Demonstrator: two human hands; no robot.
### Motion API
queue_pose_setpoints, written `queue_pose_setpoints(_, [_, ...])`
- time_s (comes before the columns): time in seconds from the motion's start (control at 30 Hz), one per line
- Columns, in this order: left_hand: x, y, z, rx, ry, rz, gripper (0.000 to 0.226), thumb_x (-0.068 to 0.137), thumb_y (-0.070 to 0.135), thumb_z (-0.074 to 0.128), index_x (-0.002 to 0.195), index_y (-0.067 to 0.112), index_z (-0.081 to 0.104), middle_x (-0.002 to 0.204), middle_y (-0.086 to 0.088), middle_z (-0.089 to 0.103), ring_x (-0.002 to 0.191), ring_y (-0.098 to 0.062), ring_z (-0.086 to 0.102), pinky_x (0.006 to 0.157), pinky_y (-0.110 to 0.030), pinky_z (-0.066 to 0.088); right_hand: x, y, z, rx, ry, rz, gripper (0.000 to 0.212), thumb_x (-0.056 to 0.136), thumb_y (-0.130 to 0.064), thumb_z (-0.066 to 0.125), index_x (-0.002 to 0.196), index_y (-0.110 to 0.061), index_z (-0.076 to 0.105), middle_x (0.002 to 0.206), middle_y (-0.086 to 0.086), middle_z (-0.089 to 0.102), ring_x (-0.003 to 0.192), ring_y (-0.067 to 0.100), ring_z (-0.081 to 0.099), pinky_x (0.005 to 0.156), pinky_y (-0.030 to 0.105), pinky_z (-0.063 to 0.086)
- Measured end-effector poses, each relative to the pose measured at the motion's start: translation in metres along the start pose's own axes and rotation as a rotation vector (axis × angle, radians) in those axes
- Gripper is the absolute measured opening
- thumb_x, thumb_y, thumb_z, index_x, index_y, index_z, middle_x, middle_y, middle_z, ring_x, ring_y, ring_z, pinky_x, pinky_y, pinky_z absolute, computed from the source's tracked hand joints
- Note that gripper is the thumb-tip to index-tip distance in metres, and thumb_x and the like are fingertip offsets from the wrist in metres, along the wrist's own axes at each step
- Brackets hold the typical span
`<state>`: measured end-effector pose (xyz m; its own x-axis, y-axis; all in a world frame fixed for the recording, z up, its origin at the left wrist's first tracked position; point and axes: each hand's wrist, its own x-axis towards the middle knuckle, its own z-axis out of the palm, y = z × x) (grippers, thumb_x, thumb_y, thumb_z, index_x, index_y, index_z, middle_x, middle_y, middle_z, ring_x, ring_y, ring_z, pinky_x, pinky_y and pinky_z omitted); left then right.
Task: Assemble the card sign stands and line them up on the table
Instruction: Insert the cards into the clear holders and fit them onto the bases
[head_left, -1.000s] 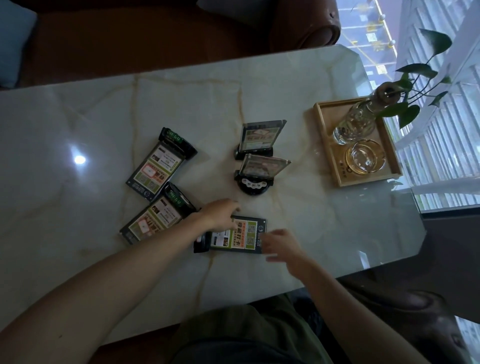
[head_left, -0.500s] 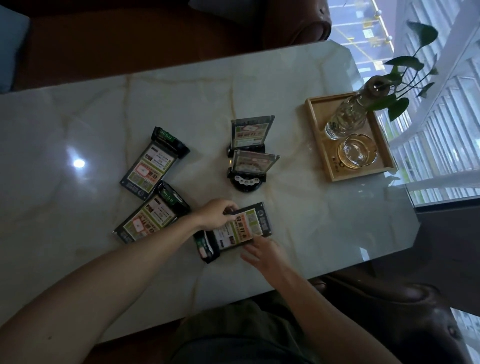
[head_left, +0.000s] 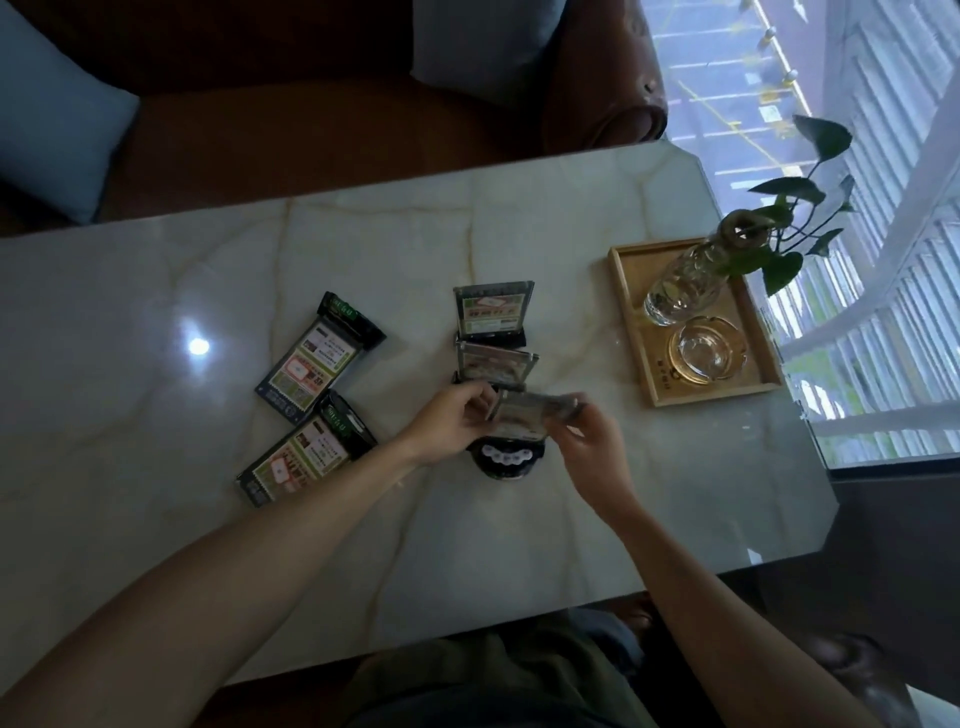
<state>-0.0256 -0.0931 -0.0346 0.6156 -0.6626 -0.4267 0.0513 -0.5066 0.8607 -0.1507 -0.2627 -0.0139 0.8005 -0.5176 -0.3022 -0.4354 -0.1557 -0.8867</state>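
Note:
Two card sign stands stand upright in a row at the middle of the marble table (head_left: 519, 218): a far one (head_left: 492, 312) and a nearer one (head_left: 496, 362). Just in front of them a third card sign stand (head_left: 511, 436) is upright, its black base (head_left: 506, 460) on the table. My left hand (head_left: 452, 423) grips the card's left edge and my right hand (head_left: 582, 436) grips its right edge. Two more sign stands lie flat to the left, one farther back (head_left: 319, 364) and one closer (head_left: 306, 449).
A wooden tray (head_left: 631, 322) at the right holds a glass vase with a green plant (head_left: 685, 283) and a glass ashtray (head_left: 706, 351). A brown leather sofa (head_left: 311, 119) with blue cushions runs behind the table. A window is at the right.
Both hands lifted the sign stand that lay flat near the front edge and turned it upright. It now stands in line in front of the two upright stands.

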Motion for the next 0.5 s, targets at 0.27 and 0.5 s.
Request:
queue_pose_setpoints(0.27, [-0.015, -0.018, 0.011, -0.092, 0.064, -0.052, 0.019, 0.088, 0.009, 0.075, 0.097, -0.003, 0.064, 0.087, -0.010, 0.064, 0.084, -0.023, 0.067, 0.078, -0.029, 0.052, -0.013, 0.012, 0.003, -0.060, -0.078, -0.039, 0.009, 0.089, -0.003, 0.071, 0.094, -0.010, 0.068, 0.087, -0.004, 0.070, 0.082, 0.005, 0.068, 0.072, 0.018, 0.053])
queue_pose_setpoints(0.5, [-0.040, -0.020, -0.011, -0.049, 0.158, -0.082, 0.016, 0.091, 0.025, 0.074, 0.102, 0.014, 0.072, 0.099, -0.001, 0.074, 0.079, -0.003, 0.066, 0.071, -0.009, 0.047, -0.038, 0.017, 0.032, -0.154, -0.040, 0.404, 0.015, 0.090, -0.016, 0.067, 0.085, -0.015, 0.053, 0.081, 0.005, 0.057, 0.071, 0.017, 0.051, 0.062, 0.035, 0.041])
